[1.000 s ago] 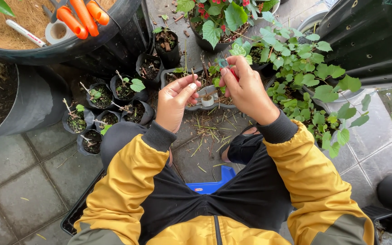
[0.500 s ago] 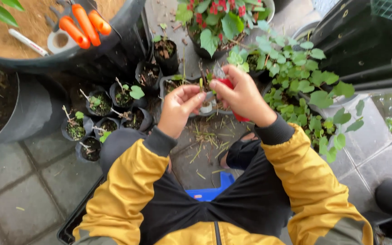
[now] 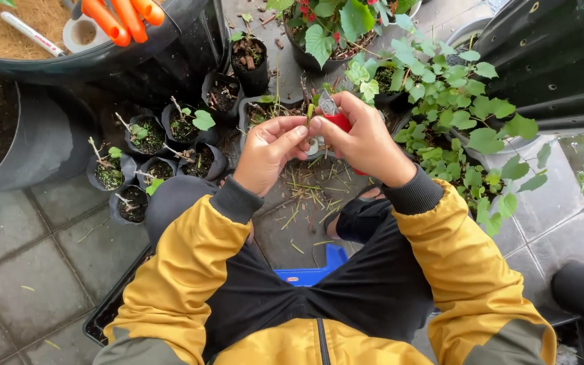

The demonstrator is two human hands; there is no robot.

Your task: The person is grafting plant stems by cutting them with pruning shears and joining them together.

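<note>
My right hand [image 3: 366, 138] grips red-handled pruning shears [image 3: 338, 122] with the metal blades pointing up at its fingertips. My left hand [image 3: 270, 152] pinches a thin green plant cutting [image 3: 310, 111] between thumb and forefinger, right against the blades. Both hands meet in front of my chest, above a small black nursery pot [image 3: 259, 111]. Most of the shears is hidden inside my right fist. My sleeves are yellow with dark cuffs.
Several small black pots with cuttings [image 3: 150, 152] stand at the left. A large black tub [image 3: 69, 61] holds orange-handled tools [image 3: 119, 17] and a tape roll [image 3: 82, 30]. Leafy green plants [image 3: 454, 115] crowd the right. Cut stems [image 3: 309, 196] litter the paving. A blue stool [image 3: 315, 270] shows below me.
Both hands have shifted slightly left and lower in view, staying together. The red handle shows more clearly now in my right hand.
</note>
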